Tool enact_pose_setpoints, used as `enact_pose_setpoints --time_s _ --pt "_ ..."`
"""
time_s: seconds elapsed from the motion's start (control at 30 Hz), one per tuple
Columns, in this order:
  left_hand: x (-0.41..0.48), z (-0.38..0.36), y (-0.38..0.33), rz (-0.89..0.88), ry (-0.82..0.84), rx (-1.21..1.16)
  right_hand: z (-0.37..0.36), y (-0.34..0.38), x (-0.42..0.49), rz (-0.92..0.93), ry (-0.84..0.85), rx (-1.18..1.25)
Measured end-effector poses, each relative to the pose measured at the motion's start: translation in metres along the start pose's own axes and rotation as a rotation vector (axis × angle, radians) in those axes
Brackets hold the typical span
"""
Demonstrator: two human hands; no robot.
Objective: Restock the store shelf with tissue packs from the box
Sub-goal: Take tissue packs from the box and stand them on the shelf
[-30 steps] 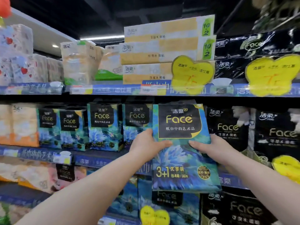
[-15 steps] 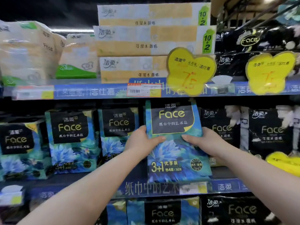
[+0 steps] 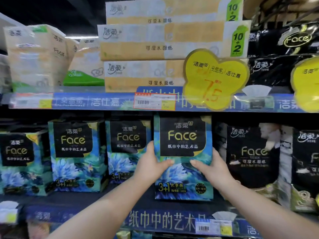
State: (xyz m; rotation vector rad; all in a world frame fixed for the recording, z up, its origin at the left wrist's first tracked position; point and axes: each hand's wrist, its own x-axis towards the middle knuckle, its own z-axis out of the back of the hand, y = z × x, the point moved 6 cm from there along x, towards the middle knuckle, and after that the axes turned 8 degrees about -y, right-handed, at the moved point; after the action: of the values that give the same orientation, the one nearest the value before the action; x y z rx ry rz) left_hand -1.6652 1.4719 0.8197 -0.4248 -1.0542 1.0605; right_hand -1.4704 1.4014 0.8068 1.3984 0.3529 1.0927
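A blue-and-black "Face" tissue pack stands upright on the middle shelf, its bottom edge on the shelf board. My left hand grips its left side and my right hand grips its right side, thumbs across the front. To its left stand three matching blue packs; the nearest one sits a little further back. The box is out of view.
Black "Face" packs crowd the shelf right of the held pack. The upper shelf carries stacked orange-white tissue boxes and a yellow price tag. More packs show on the shelf below.
Both hands pushed the blue pack forward and up from in front of the shelf edge into the gap on the middle shelf. The view has closed in on the shelf.
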Motion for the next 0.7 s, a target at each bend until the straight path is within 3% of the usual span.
enact_pose_setpoints --time_s 0.1,0.23,0.3,0.6,0.7 --pt "0.001 0.001 0.005 -0.003 0.016 0.125 -0.006 -0.017 -0.002 -0.012 0.002 0.036" --pt "0.017 0.038 -0.023 -0.207 -0.29 0.353 -0.006 -0.029 0.007 -0.023 -0.029 0.07" --pt "0.035 0.053 -0.033 -0.241 -0.354 0.489 -0.009 -0.033 0.012 -0.034 -0.031 0.069" --pt "0.093 0.051 -0.03 -0.263 -0.005 0.743 -0.019 -0.041 0.027 -0.018 -0.023 0.054" --pt "0.093 0.047 -0.027 -0.228 0.024 0.763 -0.019 -0.041 0.032 -0.012 -0.012 0.06"
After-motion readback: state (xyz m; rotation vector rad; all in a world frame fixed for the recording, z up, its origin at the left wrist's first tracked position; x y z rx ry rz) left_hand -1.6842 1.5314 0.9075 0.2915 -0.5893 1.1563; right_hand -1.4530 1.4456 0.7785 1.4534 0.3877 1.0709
